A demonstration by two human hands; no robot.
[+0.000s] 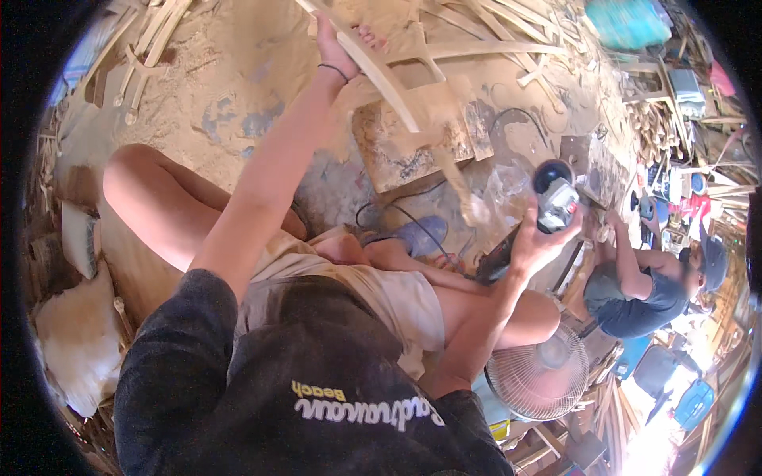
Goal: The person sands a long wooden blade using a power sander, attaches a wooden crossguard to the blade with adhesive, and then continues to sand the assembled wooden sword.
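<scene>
Two hands, each occupied, as seen from where I stand. The left hand [340, 54], arm outstretched, has its fingers closed about a pale wooden strip [385, 84]; the strip slants over a worn board [381, 163] on the dusty floor, and whether its lower end touches the board I cannot tell. The right hand [541, 244] has its fingers wrapped round a power tool [559, 208], just below the round dark head. Strip and tool are well apart. Whether the tool is running cannot be told.

For sound handling, I judge: grip the strip firmly and well away from the end nearest the tool; keep right-hand fingers behind the head; steady the strip before the two meet; and keep the cord [413, 216] near the feet clear of both.
</scene>
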